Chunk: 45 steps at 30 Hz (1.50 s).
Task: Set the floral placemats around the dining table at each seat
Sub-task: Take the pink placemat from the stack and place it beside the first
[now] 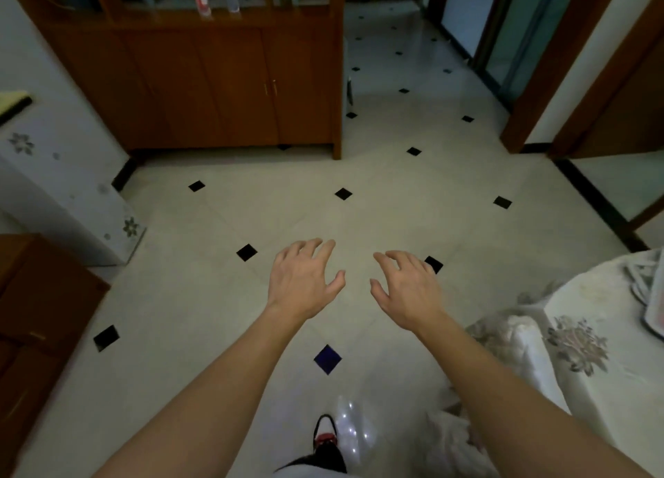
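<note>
Nearest, a shoe [325, 432] stood on the pale tiled floor [215, 298]. Above it both forearms reached forward. The left hand [303, 283] and right hand [407, 290] hovered side by side over the tiles, fingers spread and loosely bent, holding nothing. To the right lay the dining table [611, 387] under a flowered cloth. A folded bundle [648, 290] at the frame's edge might have been the mats, but it was too cropped to tell. Beyond stood a wooden cabinet [215, 89]. No mat seemed to be in hand, so the next move likely called for turning right to the table and picking one up.
</note>
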Each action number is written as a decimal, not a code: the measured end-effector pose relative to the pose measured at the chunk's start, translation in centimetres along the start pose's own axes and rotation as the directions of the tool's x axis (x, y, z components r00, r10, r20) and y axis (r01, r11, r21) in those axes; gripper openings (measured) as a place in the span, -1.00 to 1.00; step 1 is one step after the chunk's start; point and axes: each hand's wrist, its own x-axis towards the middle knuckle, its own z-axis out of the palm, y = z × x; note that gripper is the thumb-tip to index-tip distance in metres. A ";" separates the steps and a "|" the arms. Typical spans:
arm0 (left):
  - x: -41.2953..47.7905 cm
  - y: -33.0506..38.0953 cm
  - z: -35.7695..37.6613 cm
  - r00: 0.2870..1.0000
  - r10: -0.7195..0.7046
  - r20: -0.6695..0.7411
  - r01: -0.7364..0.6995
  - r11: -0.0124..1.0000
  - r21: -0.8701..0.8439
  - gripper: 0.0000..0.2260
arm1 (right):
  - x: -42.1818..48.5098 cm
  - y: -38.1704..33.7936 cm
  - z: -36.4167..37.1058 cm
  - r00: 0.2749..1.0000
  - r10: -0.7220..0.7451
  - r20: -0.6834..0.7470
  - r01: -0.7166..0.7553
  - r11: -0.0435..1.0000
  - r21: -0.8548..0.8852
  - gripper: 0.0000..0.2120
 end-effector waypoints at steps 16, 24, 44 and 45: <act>25.4 3.5 4.2 0.965 0.262 0.025 -0.260 0.963 -0.065 -0.38 | 16.6 10.5 1.1 0.954 0.300 -0.022 -0.300 0.954 -0.005 -0.48; 38.1 11.1 8.3 0.931 0.362 0.042 -0.358 0.931 -0.075 -0.46 | 24.6 21.3 2.8 0.923 0.379 -0.066 -0.379 0.925 0.011 -0.50; 62.5 39.6 15.8 0.732 0.675 0.093 -0.657 0.735 -0.168 -0.44 | 31.0 51.7 -0.4 0.670 0.741 -0.028 -0.742 0.670 -0.017 -0.50; 63.3 41.0 16.0 0.719 0.690 0.085 -0.669 0.720 -0.184 -0.44 | 30.9 52.7 -0.6 0.653 0.757 -0.030 -0.758 0.653 -0.017 -0.50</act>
